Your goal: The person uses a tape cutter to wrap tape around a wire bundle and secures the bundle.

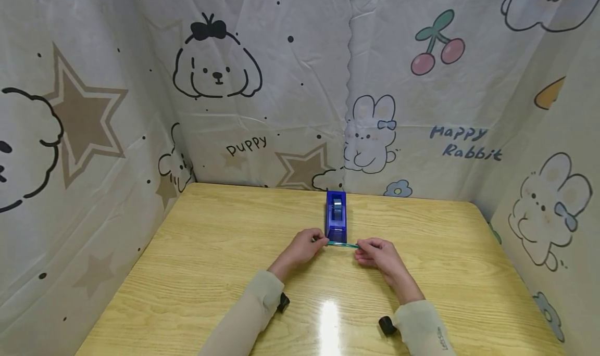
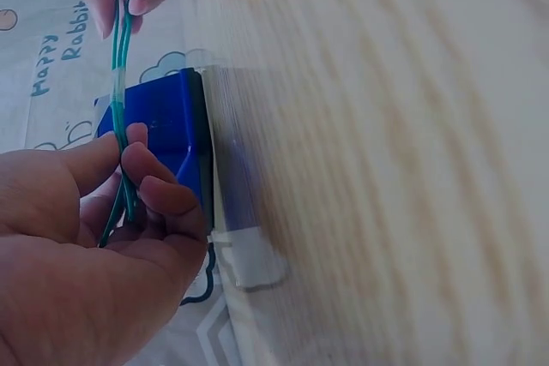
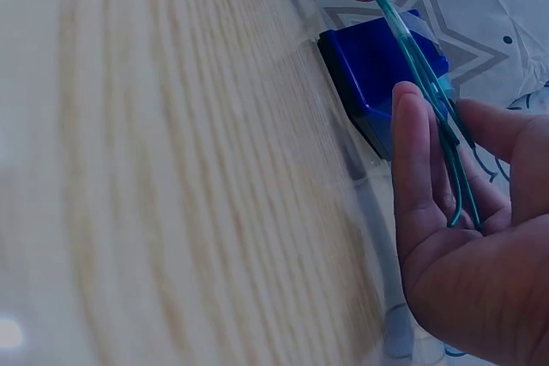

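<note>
A small bundle of thin green wires (image 1: 344, 244) is stretched between my two hands, just above the table. My left hand (image 1: 305, 245) pinches one end between thumb and fingers. The other end is held by my right hand (image 1: 378, 256), with loose wire tips lying across the palm in the right wrist view. Around the middle of the bundle, between the hands, is a band of clear tape (image 2: 118, 83). Right behind the wires stands a blue tape dispenser (image 1: 336, 215), its near end partly covered by the bundle in both wrist views.
The wood-grain table (image 1: 225, 241) carries a bright light reflection near its front. Printed white curtains (image 1: 300, 85) hang along the back and both sides of the table. Black wrist cameras (image 1: 387, 326) sit at both sleeves.
</note>
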The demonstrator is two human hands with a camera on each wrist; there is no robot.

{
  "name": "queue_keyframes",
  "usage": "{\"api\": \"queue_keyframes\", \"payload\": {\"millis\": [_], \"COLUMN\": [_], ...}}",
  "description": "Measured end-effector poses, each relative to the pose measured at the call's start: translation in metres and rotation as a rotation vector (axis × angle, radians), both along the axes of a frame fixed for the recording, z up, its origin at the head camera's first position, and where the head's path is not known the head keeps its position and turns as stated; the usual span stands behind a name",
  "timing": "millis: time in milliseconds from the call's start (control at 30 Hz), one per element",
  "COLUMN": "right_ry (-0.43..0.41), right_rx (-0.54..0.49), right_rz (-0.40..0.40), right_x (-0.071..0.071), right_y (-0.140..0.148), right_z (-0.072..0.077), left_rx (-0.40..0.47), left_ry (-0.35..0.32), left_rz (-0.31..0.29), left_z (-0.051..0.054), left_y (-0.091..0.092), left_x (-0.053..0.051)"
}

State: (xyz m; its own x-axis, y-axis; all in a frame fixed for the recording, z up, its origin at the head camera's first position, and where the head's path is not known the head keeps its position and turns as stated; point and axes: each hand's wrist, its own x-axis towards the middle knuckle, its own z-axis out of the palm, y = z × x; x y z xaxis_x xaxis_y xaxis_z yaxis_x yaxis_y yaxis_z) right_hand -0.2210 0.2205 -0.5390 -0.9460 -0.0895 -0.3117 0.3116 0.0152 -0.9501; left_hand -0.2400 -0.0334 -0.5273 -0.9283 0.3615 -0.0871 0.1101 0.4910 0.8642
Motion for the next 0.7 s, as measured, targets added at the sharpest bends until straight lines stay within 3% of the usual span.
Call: {"api": "queue_keyframes", "payload": {"millis": [233,500,700], "right_ry": [-0.026,0.031,0.039], "right_rx": [0.042,-0.012,-0.031], "right_rz": [-0.001,0.000,-0.016], "right_x": [-0.0008,-0.0012,-0.0020], "right_y": [-0.0011,-0.0003,0.0002], "right_z": [0.0005,0.0002,0.0014], "left_rx": [0.006,0.010,0.041], "left_ry": [0.014,0.001,0.016], "left_rz": [0.010,0.035,0.089], "left_z": [0.0006,0.0002,0.0009], "left_y": [-0.0003,-0.0004,-0.0007], "left_x": [0.0006,0.0012,-0.0004]}}
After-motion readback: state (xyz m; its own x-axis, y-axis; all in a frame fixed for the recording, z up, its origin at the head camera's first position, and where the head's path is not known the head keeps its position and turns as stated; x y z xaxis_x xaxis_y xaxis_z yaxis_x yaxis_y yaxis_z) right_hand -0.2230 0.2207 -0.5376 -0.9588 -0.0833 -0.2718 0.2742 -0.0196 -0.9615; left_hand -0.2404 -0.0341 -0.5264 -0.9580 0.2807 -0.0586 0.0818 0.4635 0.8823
